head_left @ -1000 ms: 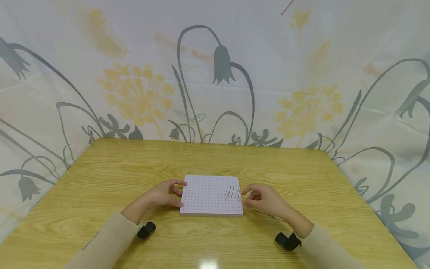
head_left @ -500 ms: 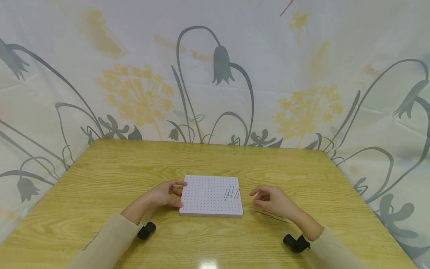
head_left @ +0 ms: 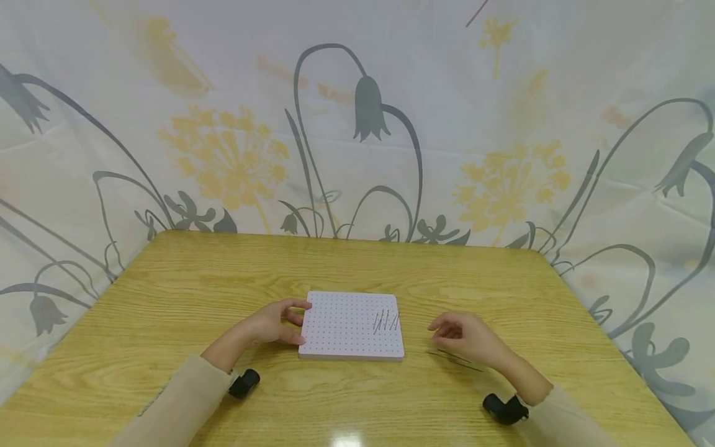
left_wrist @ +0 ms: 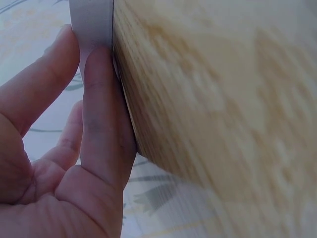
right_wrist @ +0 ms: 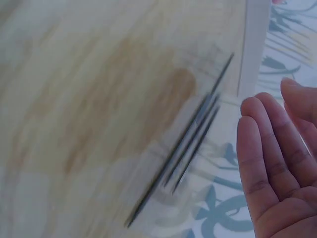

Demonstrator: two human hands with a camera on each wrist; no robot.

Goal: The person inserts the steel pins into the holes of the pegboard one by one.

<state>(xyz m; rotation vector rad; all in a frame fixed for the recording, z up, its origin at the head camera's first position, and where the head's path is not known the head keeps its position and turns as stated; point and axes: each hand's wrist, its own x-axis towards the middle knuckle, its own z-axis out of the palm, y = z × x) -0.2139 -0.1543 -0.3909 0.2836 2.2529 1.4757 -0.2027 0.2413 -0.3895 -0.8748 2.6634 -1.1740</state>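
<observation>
A white pegboard (head_left: pixel 341 326) with rows of small holes lies on the table. Several thin dark needle-like sticks (head_left: pixel 385 321) stand, some leaning, in its right part. My left hand (head_left: pixel 277 321) rests at the board's left edge, its outstretched fingertips (left_wrist: pixel 99 64) touching the side (left_wrist: pixel 91 25). Right of the board, my right hand (head_left: pixel 466 337) hovers with fingers loosely bent and nothing between them. More dark sticks (right_wrist: pixel 181 144) lie roughly parallel on the table below that hand, partly covered by it in the head view.
The wooden table (head_left: pixel 346 261) reaches back to a white curtain (head_left: pixel 251 74) printed with grey and yellow flowers. A small black camera sits on each wrist, the left one (head_left: pixel 244 383) and the right one (head_left: pixel 505 410).
My right hand has moved away from the board's right edge, to the right and slightly toward me, over the loose sticks. The left hand and the board have stayed in place.
</observation>
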